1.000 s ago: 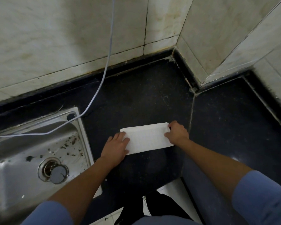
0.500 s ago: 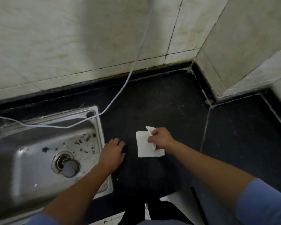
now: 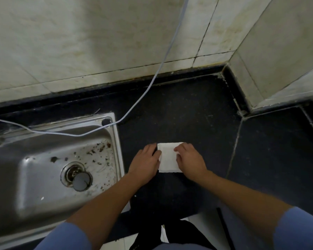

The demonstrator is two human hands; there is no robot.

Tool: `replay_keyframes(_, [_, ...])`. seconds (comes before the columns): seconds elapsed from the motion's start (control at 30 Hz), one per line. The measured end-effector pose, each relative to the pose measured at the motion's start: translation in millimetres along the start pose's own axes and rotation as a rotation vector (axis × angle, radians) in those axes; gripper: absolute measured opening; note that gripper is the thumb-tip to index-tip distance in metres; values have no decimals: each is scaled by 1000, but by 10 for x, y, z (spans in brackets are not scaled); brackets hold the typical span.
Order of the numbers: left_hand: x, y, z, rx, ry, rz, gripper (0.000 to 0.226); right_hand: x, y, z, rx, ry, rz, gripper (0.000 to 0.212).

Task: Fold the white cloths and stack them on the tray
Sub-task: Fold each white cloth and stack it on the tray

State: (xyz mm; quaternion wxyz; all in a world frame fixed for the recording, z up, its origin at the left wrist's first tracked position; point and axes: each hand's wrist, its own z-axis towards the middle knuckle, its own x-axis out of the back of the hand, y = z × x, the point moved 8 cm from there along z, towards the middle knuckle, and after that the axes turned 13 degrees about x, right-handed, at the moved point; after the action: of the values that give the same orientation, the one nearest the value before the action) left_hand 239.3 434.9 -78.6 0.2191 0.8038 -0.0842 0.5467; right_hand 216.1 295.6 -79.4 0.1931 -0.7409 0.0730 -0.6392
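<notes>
Now the cloth (image 3: 168, 157) lies flat on the dark counter (image 3: 188, 114), folded into a small white rectangle, just right of the sink (image 3: 119, 147) and near the counter's front edge. Both hands are on it, one at each side. The left hand (image 3: 145, 162) lies palm down with its fingers straight, pointing away from the person. Its thumb side touches the cloth's left edge, and the rest of the hand rests on the counter between cloth and sink. The right hand (image 3: 191, 159) covers the cloth's right edge, palm down, its fingers (image 3: 179, 150) bent a little and pointing left, their tips pressing on the cloth's top. Whether the right thumb is tucked under the edge I cannot tell. The two hands are close, parted only by the bare strip of cloth between them. Both forearms are bare, with blue sleeves (image 3: 300, 230) at the bottom corners.

The sink is steel, with brown specks over its floor and a dark plug (image 3: 82, 181) standing in the drain. A pale cable (image 3: 153, 80) hangs down the tiled wall (image 3: 79, 42), meets the counter by the sink's far right corner and runs left over the sink's back part. To the right a seam (image 3: 236, 141) divides the counter, and the wall turns a corner behind it.
</notes>
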Motion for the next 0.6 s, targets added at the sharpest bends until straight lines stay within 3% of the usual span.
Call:
replay_keyframes(0.07, [-140, 152, 75, -51, -80, 87, 53, -104, 61, -102, 121, -52, -194, 45])
replay_keyframes(0.13, [-316, 169, 100, -84, -155, 205, 59, -326, 181, -182, 129, -231, -235, 62])
replay_keyframes(0.2, [-456, 108, 76, -93, -195, 265, 62, -452, 321, -243, 104, -348, -234, 68])
replay_keyframes(0.4, [-563, 57, -16, -60, -195, 268, 62, -456, 462, -269, 156, -442, -300, 77])
replay_keyframes(0.5, [-500, 65, -90, -38, -196, 261, 61, -318, 469, -221, 160, -394, -261, 78])
replay_keyframes(0.6, [-348, 30, -213, 20, -96, 169, 57, -56, 408, -13, 163, -241, -212, 57])
